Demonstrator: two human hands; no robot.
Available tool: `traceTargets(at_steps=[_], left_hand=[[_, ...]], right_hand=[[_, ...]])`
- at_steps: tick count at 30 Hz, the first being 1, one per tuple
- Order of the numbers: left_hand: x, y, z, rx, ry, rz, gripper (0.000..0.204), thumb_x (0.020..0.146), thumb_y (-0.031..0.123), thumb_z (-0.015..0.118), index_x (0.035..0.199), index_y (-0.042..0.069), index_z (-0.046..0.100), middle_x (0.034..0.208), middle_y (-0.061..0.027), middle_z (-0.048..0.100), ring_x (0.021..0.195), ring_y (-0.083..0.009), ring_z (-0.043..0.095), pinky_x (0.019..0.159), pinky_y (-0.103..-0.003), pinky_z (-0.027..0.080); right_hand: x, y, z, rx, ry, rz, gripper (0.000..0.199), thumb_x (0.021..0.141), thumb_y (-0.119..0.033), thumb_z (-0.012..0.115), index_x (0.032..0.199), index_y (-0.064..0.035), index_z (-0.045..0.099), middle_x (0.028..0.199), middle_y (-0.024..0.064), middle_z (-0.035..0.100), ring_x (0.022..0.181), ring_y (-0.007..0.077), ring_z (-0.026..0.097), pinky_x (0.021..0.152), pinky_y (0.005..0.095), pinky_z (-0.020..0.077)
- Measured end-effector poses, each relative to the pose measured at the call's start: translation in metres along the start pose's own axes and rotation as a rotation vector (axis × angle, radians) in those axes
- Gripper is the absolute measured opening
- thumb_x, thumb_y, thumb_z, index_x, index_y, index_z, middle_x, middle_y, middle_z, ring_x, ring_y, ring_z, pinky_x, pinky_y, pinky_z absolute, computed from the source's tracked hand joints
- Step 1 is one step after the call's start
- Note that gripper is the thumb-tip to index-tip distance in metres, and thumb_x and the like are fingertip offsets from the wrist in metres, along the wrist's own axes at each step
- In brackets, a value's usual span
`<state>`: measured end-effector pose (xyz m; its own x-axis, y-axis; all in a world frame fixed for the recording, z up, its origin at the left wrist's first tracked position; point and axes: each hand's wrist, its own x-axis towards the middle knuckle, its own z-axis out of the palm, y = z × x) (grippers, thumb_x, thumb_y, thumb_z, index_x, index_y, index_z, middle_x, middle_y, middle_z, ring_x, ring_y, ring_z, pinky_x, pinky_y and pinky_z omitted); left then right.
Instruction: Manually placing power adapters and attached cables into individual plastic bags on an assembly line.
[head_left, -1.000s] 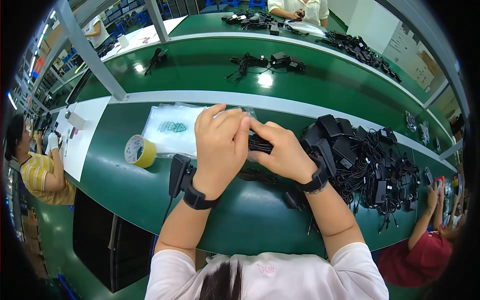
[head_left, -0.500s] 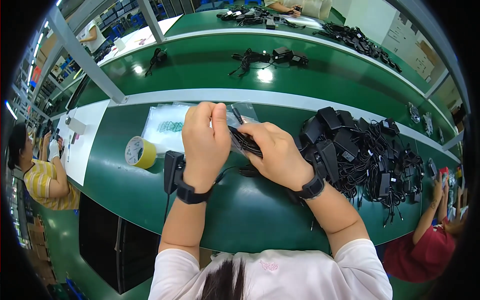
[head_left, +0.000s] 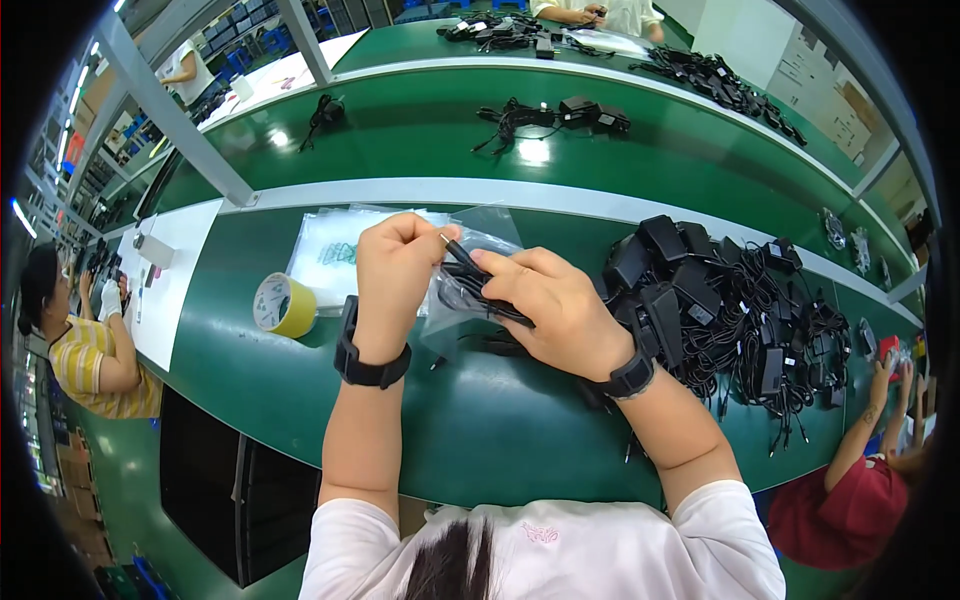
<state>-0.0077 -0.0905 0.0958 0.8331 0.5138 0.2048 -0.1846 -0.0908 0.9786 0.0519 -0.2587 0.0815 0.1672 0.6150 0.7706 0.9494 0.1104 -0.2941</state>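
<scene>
A coiled black cable [head_left: 484, 296] with a barrel plug [head_left: 457, 250] lies partly in a clear plastic bag [head_left: 497, 226]. My right hand [head_left: 572, 312] is closed round the coil, with its thumb and forefinger beside the plug. My left hand [head_left: 393, 268] is closed in a pinch at the bag's edge, close to the plug's tip. Its fingertips partly hide what they grip. Behind my left hand a stack of flat plastic bags [head_left: 318, 262] lies on the green table. Wristbands circle both wrists.
A big heap of black power adapters [head_left: 690, 290] with cables sits on the right. At left stands a yellow tape roll [head_left: 285, 305]. A white rail [head_left: 400, 192] runs behind, with more adapters [head_left: 590, 113] beyond it. Other people work at left, right and far side.
The plug has tipped toward my left hand, and its fingers have turned in to pinch at it and the bag. My right hand keeps the coil, with more of the bag showing.
</scene>
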Motion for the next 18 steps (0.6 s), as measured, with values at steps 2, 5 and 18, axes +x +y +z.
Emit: traceTargets(at_steps=[2,5,18], left_hand=[[0.0,-0.001,0.0,0.036,0.023,-0.028,0.023,0.073,0.003,0.066,0.056,0.001,0.051,0.053,0.0047,0.045,0.05,-0.0033,0.035,0.045,-0.021,0.028],[-0.002,0.002,0.002,0.118,0.064,0.0,0.023,0.074,0.004,0.066,0.056,0.0,0.052,0.051,0.0036,0.045,0.048,-0.0044,0.036,0.044,-0.022,0.03],[-0.024,0.006,0.001,0.93,-0.254,0.703,0.009,0.061,0.006,0.056,0.059,0.003,0.048,0.06,-0.0154,0.05,0.062,-0.0318,0.052,0.06,-0.039,0.043]], right_hand=[[-0.001,0.001,0.002,0.017,-0.023,0.003,0.045,0.057,0.007,0.069,0.099,-0.0027,0.054,0.095,0.0112,0.06,0.084,0.0289,0.058,0.072,0.0314,0.0502],[0.005,-0.005,-0.006,0.133,-0.209,0.309,0.053,0.061,0.005,0.068,0.111,-0.0017,0.054,0.093,0.0128,0.06,0.08,0.0287,0.058,0.07,0.0341,0.0487],[0.02,0.011,0.023,-0.195,-0.723,0.168,0.011,0.068,-0.015,0.06,0.066,-0.0044,0.06,0.064,0.0164,0.06,0.063,0.0356,0.059,0.056,0.0412,0.0472]])
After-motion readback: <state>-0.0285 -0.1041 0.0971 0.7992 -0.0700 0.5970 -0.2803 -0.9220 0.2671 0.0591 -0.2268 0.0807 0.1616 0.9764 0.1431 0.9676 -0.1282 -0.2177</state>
